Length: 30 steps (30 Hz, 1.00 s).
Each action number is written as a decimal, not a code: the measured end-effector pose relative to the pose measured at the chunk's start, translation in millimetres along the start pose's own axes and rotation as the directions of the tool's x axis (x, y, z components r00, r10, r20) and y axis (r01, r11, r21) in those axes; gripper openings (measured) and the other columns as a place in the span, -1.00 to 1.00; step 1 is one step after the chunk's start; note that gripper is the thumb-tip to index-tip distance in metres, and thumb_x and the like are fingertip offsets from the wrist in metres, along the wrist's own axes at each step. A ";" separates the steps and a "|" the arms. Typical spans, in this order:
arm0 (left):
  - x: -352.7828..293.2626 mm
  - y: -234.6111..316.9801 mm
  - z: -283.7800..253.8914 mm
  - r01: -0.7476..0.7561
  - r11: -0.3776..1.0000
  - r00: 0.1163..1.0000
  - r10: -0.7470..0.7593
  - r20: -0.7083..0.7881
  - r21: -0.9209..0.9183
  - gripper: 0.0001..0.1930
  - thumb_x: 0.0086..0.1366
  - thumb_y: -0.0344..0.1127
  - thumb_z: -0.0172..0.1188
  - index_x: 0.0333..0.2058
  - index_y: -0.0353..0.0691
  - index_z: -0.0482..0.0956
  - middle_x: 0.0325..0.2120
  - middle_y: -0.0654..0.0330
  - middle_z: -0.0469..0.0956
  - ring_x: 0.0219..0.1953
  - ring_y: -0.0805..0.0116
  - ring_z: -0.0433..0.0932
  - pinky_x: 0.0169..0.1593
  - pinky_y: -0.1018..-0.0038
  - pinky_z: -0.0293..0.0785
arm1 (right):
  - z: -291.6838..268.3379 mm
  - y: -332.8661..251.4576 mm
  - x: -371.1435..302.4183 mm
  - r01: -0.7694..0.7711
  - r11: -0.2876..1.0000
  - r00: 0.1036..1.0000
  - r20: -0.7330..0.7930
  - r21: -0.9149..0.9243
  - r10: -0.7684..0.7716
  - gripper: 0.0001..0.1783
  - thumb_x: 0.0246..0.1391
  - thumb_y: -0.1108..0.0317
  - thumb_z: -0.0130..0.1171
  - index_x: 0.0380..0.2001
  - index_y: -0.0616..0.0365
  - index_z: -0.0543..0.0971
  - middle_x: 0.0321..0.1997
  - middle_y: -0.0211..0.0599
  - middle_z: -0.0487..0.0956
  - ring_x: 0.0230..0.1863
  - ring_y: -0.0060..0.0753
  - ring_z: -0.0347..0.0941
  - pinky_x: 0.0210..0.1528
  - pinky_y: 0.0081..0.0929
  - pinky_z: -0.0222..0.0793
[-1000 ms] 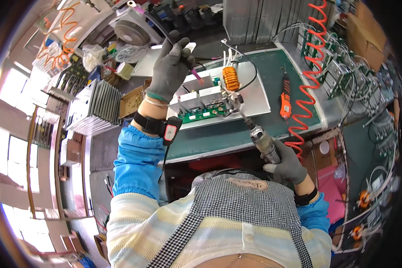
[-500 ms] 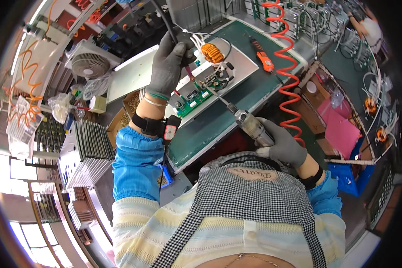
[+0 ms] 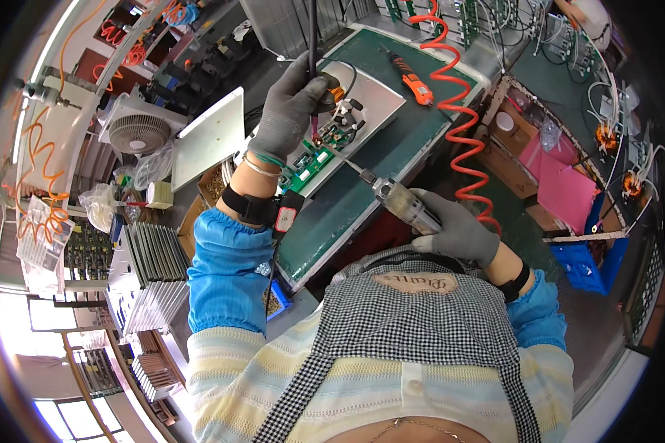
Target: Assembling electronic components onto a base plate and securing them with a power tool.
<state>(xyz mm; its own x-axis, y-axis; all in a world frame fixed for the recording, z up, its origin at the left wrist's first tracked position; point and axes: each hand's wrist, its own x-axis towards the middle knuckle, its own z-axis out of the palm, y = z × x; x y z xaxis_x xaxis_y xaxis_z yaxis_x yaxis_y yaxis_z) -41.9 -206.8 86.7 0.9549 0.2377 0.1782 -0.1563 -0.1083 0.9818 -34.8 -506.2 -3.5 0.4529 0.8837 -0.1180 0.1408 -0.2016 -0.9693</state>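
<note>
My left hand (image 3: 292, 107), in a grey glove, is closed around a thick black cable (image 3: 312, 33) that rises from the fist. Below the fingers, a thin purple-red lead (image 3: 315, 127) reaches down to a green circuit board (image 3: 308, 173). The board lies in a white tray-like housing (image 3: 380, 103). An orange wire-wound coil (image 3: 338, 94) sits behind my left fingers, mostly hidden. My right hand (image 3: 458, 232), also gloved, grips a power screwdriver (image 3: 406, 205) with a clear-grey body. Its long bit (image 3: 345, 158) points at the board near the lead's end; contact there is too small to tell.
An orange-and-black power screwdriver (image 3: 411, 77) lies on the green bench mat (image 3: 332, 221), beside a red coiled hose (image 3: 454, 111). At right stand a carton with pink sheets (image 3: 561, 192) and a blue bin (image 3: 587, 266). A fan (image 3: 139, 133) and stacked panels (image 3: 148, 258) are at left.
My left hand has shifted right relative to the board and now covers most of the coil. The cable stands more upright. The bench has shifted slightly up and left in view.
</note>
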 end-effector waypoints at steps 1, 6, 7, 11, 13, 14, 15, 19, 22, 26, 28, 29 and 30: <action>1.9 -2.4 1.1 0.003 1.000 1.000 -0.003 0.005 0.000 -0.55 0.34 -0.41 0.00 0.19 -0.24 0.22 -0.22 0.21 0.48 -0.33 0.57 0.45 -0.19 0.54 0.50 | -0.2 1.4 -0.1 -0.002 1.000 1.000 -0.004 0.004 0.002 -0.08 -0.30 0.23 0.38 0.19 0.26 0.23 -0.07 -0.11 0.52 -0.06 -0.31 0.47 0.03 -0.43 0.32; 14.6 -20.5 8.0 0.131 0.986 0.989 -0.122 0.088 -0.105 -0.60 0.32 -0.46 0.01 0.13 -0.33 0.28 -0.28 0.14 0.49 -0.34 0.46 0.53 -0.28 0.55 0.54 | -3.9 -2.0 1.8 -0.123 0.984 0.991 0.062 0.131 0.116 -0.10 -0.28 0.21 0.36 0.18 0.25 0.25 -0.11 -0.14 0.51 -0.09 -0.35 0.45 0.00 -0.44 0.33; 17.6 -24.8 10.6 0.137 0.986 0.988 -0.128 0.091 -0.100 -0.60 0.32 -0.46 0.01 0.13 -0.33 0.28 -0.28 0.14 0.49 -0.34 0.46 0.53 -0.28 0.55 0.54 | -2.3 0.3 3.3 -0.123 0.983 0.991 0.062 0.139 0.115 -0.10 -0.28 0.21 0.36 0.18 0.25 0.25 -0.11 -0.14 0.51 -0.09 -0.35 0.45 0.00 -0.44 0.33; 40.0 -43.0 13.0 0.338 0.937 0.940 -0.330 0.089 -0.094 -0.62 0.29 -0.47 0.05 0.08 -0.38 0.30 -0.32 0.13 0.49 -0.38 0.40 0.53 -0.32 0.47 0.56 | 1.7 6.7 10.0 -0.050 0.968 0.999 0.012 0.244 0.049 -0.16 -0.23 0.19 0.33 0.15 0.28 0.28 -0.15 -0.18 0.50 -0.12 -0.35 0.44 -0.03 -0.43 0.33; 52.8 -46.6 11.7 0.473 0.881 0.869 -0.462 0.175 -0.024 -0.64 0.32 -0.47 0.00 0.08 -0.34 0.28 -0.31 0.13 0.47 -0.28 0.34 0.54 -0.17 0.41 0.60 | 3.2 8.4 14.4 -0.073 0.963 0.997 0.010 0.258 0.073 -0.19 -0.21 0.19 0.32 0.13 0.30 0.29 -0.15 -0.18 0.50 -0.12 -0.35 0.43 -0.03 -0.43 0.33; 58.8 -49.1 12.3 0.480 0.877 0.863 -0.473 0.176 0.002 -0.65 0.32 -0.46 0.02 0.07 -0.34 0.29 -0.29 0.14 0.48 -0.28 0.35 0.54 -0.20 0.45 0.59 | 4.7 10.5 17.8 -0.101 0.957 0.995 0.013 0.273 0.102 -0.25 -0.16 0.21 0.30 0.11 0.31 0.31 -0.19 -0.21 0.50 -0.18 -0.39 0.43 -0.10 -0.45 0.35; 64.9 -51.1 12.5 0.484 0.875 0.860 -0.478 0.180 0.010 -0.65 0.32 -0.46 0.02 0.07 -0.34 0.29 -0.29 0.14 0.48 -0.28 0.35 0.54 -0.20 0.45 0.59 | 6.1 11.4 20.8 -0.129 0.949 0.991 0.017 0.288 0.130 -0.30 -0.12 0.22 0.29 0.08 0.32 0.32 -0.23 -0.24 0.50 -0.23 -0.44 0.43 -0.16 -0.48 0.37; 86.6 -58.6 12.2 0.491 0.862 0.838 -0.507 0.201 0.129 -0.68 0.33 -0.41 0.03 0.04 -0.33 0.32 -0.27 0.17 0.49 -0.29 0.39 0.53 -0.22 0.49 0.58 | 7.4 1.4 30.6 -0.174 0.907 0.985 0.048 0.383 0.168 -0.31 -0.08 0.32 0.23 0.15 0.27 0.27 -0.35 -0.39 0.43 -0.46 -0.61 0.40 -0.39 -0.62 0.36; 94.6 -63.2 9.0 0.500 0.851 0.823 -0.525 0.219 0.162 -0.68 0.32 -0.41 0.05 0.03 -0.31 0.33 -0.28 0.18 0.49 -0.30 0.41 0.52 -0.23 0.49 0.57 | 8.0 -2.0 33.7 -0.197 0.816 0.980 0.080 0.543 0.183 -0.34 -0.05 0.34 0.20 0.15 0.27 0.27 -0.37 -0.39 0.43 -0.46 -0.61 0.40 -0.38 -0.61 0.38; 97.0 -57.4 9.0 0.528 0.838 0.805 -0.546 0.232 0.138 -0.68 0.32 -0.41 0.05 0.03 -0.30 0.33 -0.29 0.18 0.49 -0.32 0.42 0.52 -0.28 0.48 0.58 | 7.3 0.1 37.0 -0.205 0.833 0.978 0.067 0.513 0.199 -0.40 -0.04 0.32 0.22 0.08 0.28 0.31 -0.38 -0.37 0.43 -0.48 -0.62 0.39 -0.43 -0.62 0.37; 98.0 -55.2 8.5 0.532 0.833 0.787 -0.552 0.275 0.150 -0.68 0.31 -0.41 0.05 0.03 -0.28 0.33 -0.31 0.20 0.50 -0.34 0.44 0.52 -0.33 0.48 0.60 | 6.9 -3.1 36.1 -0.206 0.829 0.976 0.052 0.520 0.210 -0.44 -0.05 0.30 0.26 0.01 0.30 0.35 -0.39 -0.35 0.44 -0.49 -0.61 0.37 -0.46 -0.63 0.35; 98.4 -55.8 7.6 0.533 0.833 0.787 -0.553 0.274 0.151 -0.68 0.31 -0.41 0.05 0.03 -0.28 0.33 -0.31 0.20 0.50 -0.34 0.44 0.52 -0.33 0.48 0.60 | 6.6 -4.8 37.4 -0.203 0.832 0.977 0.056 0.517 0.204 -0.45 -0.05 0.29 0.26 -0.01 0.30 0.36 -0.39 -0.35 0.43 -0.49 -0.61 0.37 -0.46 -0.63 0.35; 98.7 -56.8 7.3 0.539 0.824 0.786 -0.567 0.246 0.176 -0.68 0.31 -0.42 0.05 0.03 -0.28 0.34 -0.32 0.21 0.50 -0.35 0.45 0.52 -0.34 0.49 0.60 | 6.4 -5.6 38.6 -0.200 0.834 0.978 0.058 0.514 0.199 -0.47 -0.06 0.29 0.26 -0.04 0.30 0.37 -0.40 -0.35 0.43 -0.49 -0.61 0.38 -0.47 -0.63 0.35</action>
<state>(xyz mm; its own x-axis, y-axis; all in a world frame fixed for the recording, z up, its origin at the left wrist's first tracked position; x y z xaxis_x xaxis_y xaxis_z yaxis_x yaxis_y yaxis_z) 63.1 -184.2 48.1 0.9016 0.0106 -0.4325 0.4300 -0.1313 0.8932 -23.8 -468.3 -4.0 0.4198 0.8492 -0.3205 -0.4255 -0.1278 -0.8959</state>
